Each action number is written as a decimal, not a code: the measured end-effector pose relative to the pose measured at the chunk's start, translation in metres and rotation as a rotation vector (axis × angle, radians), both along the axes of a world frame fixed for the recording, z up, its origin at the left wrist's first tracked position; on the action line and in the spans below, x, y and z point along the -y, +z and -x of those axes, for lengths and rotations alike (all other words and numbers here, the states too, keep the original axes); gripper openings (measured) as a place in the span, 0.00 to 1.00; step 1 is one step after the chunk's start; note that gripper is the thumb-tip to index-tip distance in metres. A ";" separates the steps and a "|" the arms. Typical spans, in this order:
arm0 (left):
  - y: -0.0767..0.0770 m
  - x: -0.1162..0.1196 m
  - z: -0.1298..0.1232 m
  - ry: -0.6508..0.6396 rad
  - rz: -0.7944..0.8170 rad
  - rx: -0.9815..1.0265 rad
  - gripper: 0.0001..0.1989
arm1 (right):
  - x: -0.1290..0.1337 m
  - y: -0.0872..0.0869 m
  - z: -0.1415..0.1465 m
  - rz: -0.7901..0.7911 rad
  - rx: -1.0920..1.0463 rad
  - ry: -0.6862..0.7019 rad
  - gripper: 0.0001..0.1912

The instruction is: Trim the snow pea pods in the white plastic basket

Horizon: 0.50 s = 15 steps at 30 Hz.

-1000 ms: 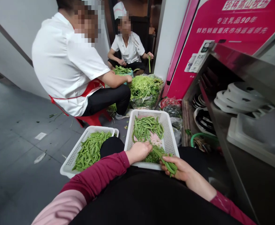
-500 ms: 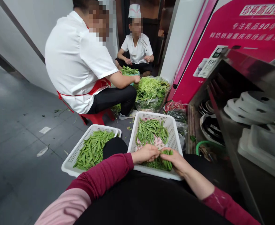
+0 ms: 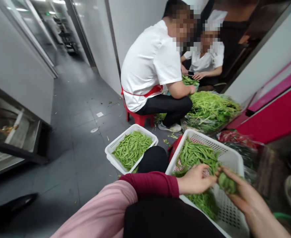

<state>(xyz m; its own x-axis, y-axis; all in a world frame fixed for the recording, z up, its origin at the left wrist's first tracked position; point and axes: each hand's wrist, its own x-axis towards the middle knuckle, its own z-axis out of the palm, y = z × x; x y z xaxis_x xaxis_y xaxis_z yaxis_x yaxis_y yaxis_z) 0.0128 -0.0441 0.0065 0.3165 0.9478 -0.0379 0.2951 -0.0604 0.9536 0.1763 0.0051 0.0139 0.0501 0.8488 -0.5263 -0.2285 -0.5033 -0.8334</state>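
Right hand (image 3: 244,193): closed round slender green pods (image 3: 227,183) over white perforated plastic basket (image 3: 231,158), near its right edge
Left hand (image 3: 196,180): curled beside them, cannot tell if pinching
Pod pile (image 3: 197,152): basket's far edge

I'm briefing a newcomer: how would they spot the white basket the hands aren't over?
Find the nearer co-worker's red stool. Toward the camera, just left of the wearer's black knee, is a white basket of green pods. Only the other basket shows fine shreds.
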 end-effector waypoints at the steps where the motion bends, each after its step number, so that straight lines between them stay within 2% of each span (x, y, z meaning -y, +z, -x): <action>1: 0.000 -0.002 -0.001 0.056 0.087 0.106 0.25 | 0.003 -0.003 0.022 -0.011 -0.015 0.046 0.16; 4: -0.001 -0.007 0.002 0.233 0.157 0.259 0.22 | 0.007 -0.013 0.076 -0.106 -0.046 0.083 0.16; 7: 0.000 -0.007 0.010 0.399 0.175 0.308 0.22 | 0.003 -0.014 0.109 -0.160 -0.067 0.033 0.12; 9: 0.003 -0.007 0.018 0.463 0.184 0.362 0.24 | -0.001 -0.007 0.123 -0.159 -0.092 0.061 0.11; 13: 0.005 -0.007 0.037 0.550 0.088 0.402 0.25 | -0.005 0.012 0.150 -0.125 -0.138 0.227 0.22; 15: 0.002 -0.006 0.049 0.595 0.017 0.368 0.25 | -0.003 0.018 0.164 -0.127 -0.124 0.255 0.24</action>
